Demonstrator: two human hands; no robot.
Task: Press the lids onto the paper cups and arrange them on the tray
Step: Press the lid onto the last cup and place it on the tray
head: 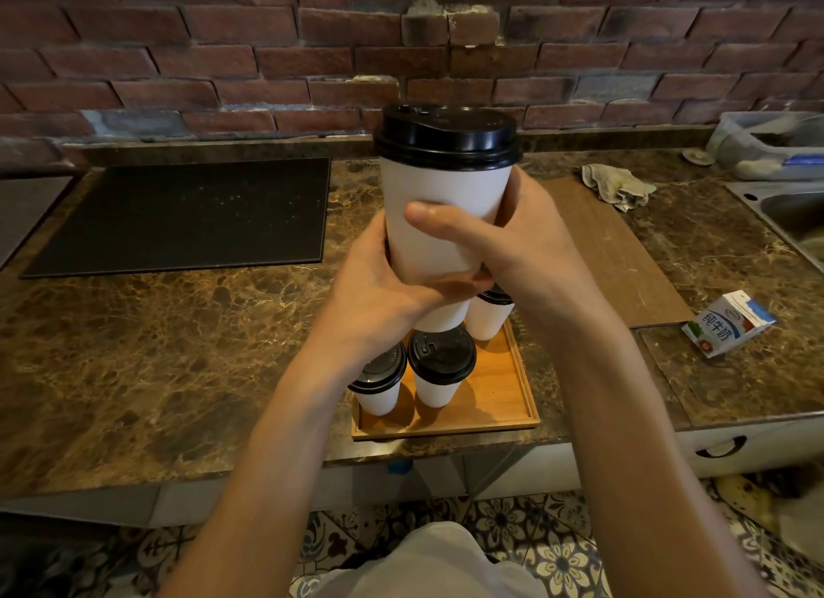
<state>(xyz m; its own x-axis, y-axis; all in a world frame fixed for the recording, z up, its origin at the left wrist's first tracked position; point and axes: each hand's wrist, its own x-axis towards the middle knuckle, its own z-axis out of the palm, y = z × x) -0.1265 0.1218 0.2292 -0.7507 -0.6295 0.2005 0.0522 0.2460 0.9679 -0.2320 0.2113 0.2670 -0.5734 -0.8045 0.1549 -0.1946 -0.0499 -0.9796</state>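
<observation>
At the marble counter's (178, 352) near edge, a wooden tray (504, 403) holds three lidded paper cups (439, 386), the rear one half hidden behind the person's wrists. Above the tray, the left hand (383, 294) and right hand (526, 258) both wrap around a fourth lidded cup (446, 205), held upright in the air. Beyond lie a milk carton (727, 323), a black mat (187, 216), a wooden board (624, 258), a crumpled rag (617, 185) and a brick wall (223, 62).
</observation>
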